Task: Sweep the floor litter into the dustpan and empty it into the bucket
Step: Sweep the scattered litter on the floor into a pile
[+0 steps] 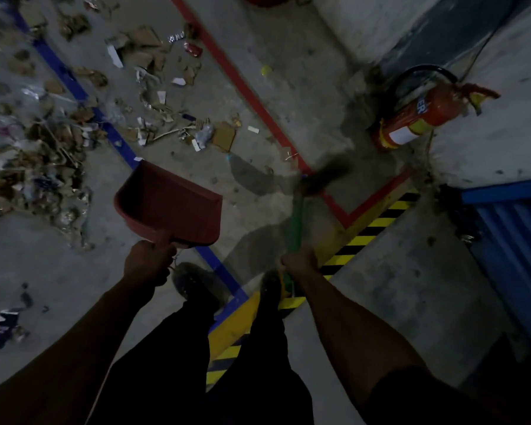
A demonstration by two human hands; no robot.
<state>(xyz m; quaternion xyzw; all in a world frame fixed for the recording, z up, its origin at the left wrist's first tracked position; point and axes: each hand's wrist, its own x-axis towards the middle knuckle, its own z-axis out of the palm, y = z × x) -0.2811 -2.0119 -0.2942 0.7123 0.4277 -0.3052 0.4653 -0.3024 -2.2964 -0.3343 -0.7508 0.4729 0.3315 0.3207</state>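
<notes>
Litter (59,127), cardboard scraps and wrappers, strewn over concrete floor (380,286) upper left, across blue tape line (74,84). Dustpan (172,207), dark red, held off floor by left hand (149,262), fingers curled round its handle, pan mouth toward litter. Broom (301,207), green handle, gripped in right hand (299,263), fingers wrapped round it; bristle head blurred, over red tape line (246,87). Fire extinguisher (423,115) by wall, right. Yellow-black hazard stripe (368,231) near feet.
</notes>
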